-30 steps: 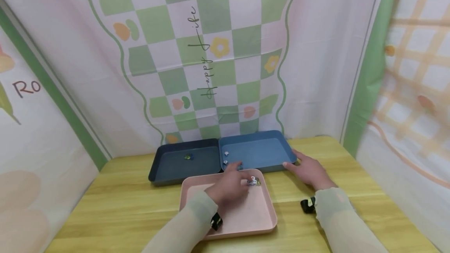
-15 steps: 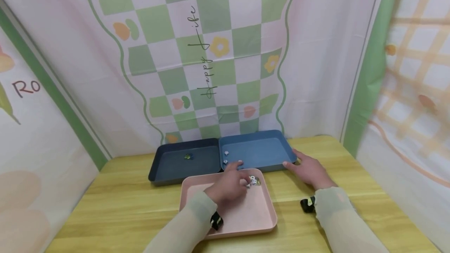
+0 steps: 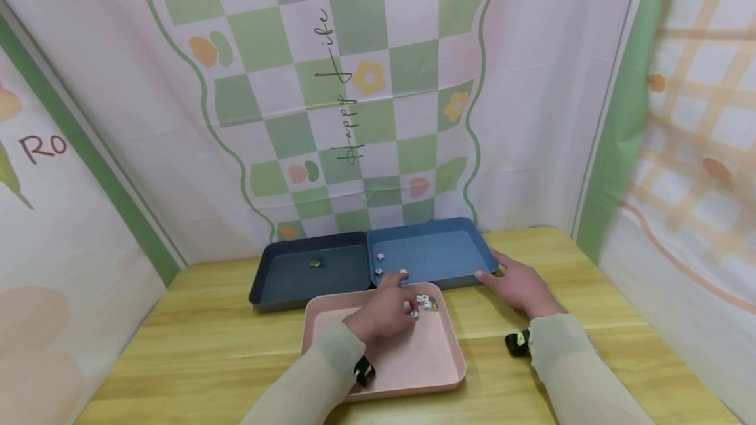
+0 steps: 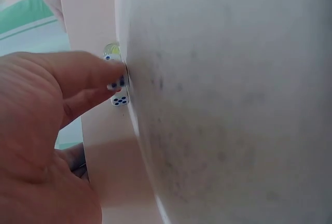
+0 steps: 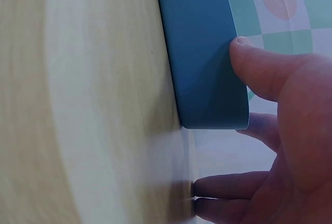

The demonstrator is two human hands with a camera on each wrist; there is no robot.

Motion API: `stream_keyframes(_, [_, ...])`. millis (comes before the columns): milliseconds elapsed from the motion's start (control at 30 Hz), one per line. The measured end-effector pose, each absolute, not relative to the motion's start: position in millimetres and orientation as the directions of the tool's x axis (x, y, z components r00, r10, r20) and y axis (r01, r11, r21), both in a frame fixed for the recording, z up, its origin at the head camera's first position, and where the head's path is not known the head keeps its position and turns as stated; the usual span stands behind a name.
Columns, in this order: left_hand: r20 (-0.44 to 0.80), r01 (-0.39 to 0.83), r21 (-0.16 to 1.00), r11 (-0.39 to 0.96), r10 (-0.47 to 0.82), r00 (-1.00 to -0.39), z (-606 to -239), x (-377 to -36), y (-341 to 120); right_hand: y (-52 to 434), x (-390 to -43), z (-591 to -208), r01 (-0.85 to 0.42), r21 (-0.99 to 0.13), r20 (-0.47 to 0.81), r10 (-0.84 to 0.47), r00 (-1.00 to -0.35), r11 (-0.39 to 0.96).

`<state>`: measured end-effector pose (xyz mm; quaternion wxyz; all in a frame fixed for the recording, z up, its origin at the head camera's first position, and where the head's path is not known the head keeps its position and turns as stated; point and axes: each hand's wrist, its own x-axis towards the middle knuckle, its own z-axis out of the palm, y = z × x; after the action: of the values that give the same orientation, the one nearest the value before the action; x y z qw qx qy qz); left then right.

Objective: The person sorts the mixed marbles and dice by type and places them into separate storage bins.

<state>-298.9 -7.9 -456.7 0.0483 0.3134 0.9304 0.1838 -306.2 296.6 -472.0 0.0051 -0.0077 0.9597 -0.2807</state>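
Note:
My left hand [image 3: 384,315] reaches over the far part of a pink tray [image 3: 413,363]. In the left wrist view its fingertips [image 4: 111,73] pinch a white die with blue dots [image 4: 118,84]. A second die [image 4: 120,100] lies just beside it. A few more small dice [image 3: 425,301] sit in a cluster at the tray's far edge. My right hand [image 3: 521,287] rests on the table at the right front corner of a blue tray [image 3: 440,253]. Its thumb [image 5: 259,68] presses the tray's outer wall [image 5: 202,53], and its fingers lie flat on the table.
A dark blue tray [image 3: 289,284] adjoins the blue one on the left and holds a small green piece [image 3: 316,263]. Three dice [image 3: 380,257] lie in the blue tray's left part. All stand on a wooden table [image 3: 195,346] backed by a patterned cloth.
My left hand's fingers have shifted slightly among the dice in the pink tray, and one die now lies nearer the fingertips. The right hand has stayed put.

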Motion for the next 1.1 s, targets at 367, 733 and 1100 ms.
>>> stream_keyframes(367, [0.007, 0.564, 0.371, 0.737, 0.606, -0.796, -458.2, -299.6, -8.7, 296.2, -305.7, -471.2, -0.004, -0.541, -0.014, -0.014, -1.0, 0.841])
stream_keyframes(733, [-0.008, 0.598, 0.344, 0.724, 0.639, -0.769, -454.9, -300.8, -11.0, 295.4, -306.1, -470.7, 0.002, -0.54, -0.017, -0.008, -1.0, 0.842])
stream_keyframes(1100, [-0.001, 0.608, 0.317, 0.727, 0.642, -0.767, -458.0, -301.9, -10.5, 295.1, -305.9, -469.6, -0.005, -0.538, -0.013, -0.014, -1.0, 0.843])
